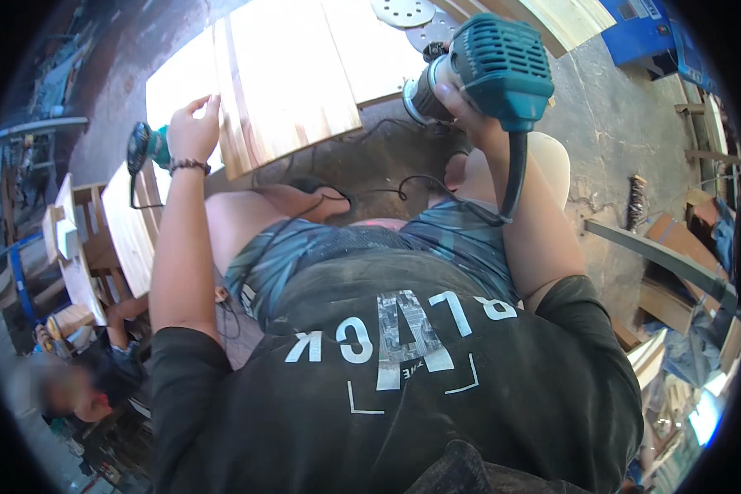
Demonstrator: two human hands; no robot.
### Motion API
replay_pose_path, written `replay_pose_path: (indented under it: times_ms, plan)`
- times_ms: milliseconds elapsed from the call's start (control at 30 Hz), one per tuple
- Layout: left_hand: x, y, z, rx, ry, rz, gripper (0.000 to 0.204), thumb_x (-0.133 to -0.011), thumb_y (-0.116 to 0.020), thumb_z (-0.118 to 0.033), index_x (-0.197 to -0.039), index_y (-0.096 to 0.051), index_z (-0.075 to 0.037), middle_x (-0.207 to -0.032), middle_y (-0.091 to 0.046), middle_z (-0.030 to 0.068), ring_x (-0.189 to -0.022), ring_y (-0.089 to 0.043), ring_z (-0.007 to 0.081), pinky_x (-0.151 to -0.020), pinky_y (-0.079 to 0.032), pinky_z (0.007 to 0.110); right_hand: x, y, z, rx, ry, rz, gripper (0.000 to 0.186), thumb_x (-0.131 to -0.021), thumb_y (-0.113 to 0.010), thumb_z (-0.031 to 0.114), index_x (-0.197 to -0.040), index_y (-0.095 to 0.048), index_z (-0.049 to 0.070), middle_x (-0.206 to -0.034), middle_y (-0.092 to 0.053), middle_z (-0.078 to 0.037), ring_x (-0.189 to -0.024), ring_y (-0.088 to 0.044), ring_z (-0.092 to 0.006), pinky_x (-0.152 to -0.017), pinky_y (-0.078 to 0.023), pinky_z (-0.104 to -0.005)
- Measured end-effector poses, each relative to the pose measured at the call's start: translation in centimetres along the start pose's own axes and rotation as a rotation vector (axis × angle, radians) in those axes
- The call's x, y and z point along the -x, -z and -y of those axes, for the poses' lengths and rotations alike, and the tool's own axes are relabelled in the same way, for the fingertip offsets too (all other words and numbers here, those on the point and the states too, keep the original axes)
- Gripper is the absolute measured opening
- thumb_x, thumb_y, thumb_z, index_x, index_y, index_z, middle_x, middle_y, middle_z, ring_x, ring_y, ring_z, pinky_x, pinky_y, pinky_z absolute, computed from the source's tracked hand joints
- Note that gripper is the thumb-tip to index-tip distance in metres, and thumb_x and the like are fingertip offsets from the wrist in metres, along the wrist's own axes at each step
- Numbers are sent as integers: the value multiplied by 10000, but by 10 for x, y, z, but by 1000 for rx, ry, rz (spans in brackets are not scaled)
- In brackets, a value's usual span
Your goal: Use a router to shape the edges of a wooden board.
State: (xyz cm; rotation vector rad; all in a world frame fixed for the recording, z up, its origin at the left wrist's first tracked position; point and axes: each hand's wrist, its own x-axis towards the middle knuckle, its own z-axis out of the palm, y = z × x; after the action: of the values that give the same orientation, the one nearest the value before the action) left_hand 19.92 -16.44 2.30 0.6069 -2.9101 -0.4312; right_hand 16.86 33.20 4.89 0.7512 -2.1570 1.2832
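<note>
As your right hand (474, 117) grips the teal tool (504, 70), the board (292, 90) seems unfinished; progress is unclear. Your left hand's (193, 130) hold, too.

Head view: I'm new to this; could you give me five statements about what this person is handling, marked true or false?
1. The right grip holds a teal power tool. True.
2. A second teal tool is to the left of the left grip. True.
3. The left grip holds a hammer. False: it has no hammer; its fingers are at the pale wooden panel.
4. A bracelet circles the left wrist. True.
5. The perforated discs are square. False: the perforated discs are round.
</note>
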Motion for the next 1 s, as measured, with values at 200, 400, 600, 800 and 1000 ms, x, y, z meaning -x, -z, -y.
replay_pose_path:
  times_ms: [200,400,600,800,1000]
  plan:
    - [26,-40,-41,-287,-455,-19,733,-972,-656,-696,-1562,-622,-263,-1681,-502,173,-1528,-478,399,-1219,-419,543,-4,-30,3,-391,-34,180,531,-831,-824,38,-1333,-655,42,-1274,-694,-98,-1185,-666,-244,-1081,-522,-418]
    - [27,-62,-44,-366,-469,-54,839,-1001,-538,-756,-1725,-356,-373,-1820,-281,112,-1646,-296,428,-1295,-254,668,4,-57,17,-407,-23,299,610,-807,-843,37,-1381,-638,43,-1297,-700,-106,-1238,-682,-248,-1106,-529,-423]
    - [41,-21,-76,-106,-286,257,911,-992,-627,-609,-1716,-371,-119,-1781,-280,264,-1660,-219,452,-1354,-181,561,5,-66,21,-235,60,323,625,-777,-890,161,-1353,-671,59,-1280,-744,-110,-1225,-693,-301,-1128,-499,-466]
    - [46,-10,-84,-77,-305,236,914,-991,-631,-606,-1716,-367,-118,-1777,-283,273,-1659,-224,450,-1353,-176,569,2,-67,24,-167,55,410,620,-787,-873,140,-1363,-660,53,-1300,-731,-134,-1254,-676,-317,-1118,-516,-479]
    - [43,-11,-83,-63,-300,258,913,-1000,-632,-595,-1725,-345,-119,-1779,-272,276,-1663,-212,450,-1348,-240,527,3,-70,34,-65,42,370,535,-773,-900,349,-1215,-758,83,-1214,-750,-123,-1199,-666,-369,-1081,-490,-534]
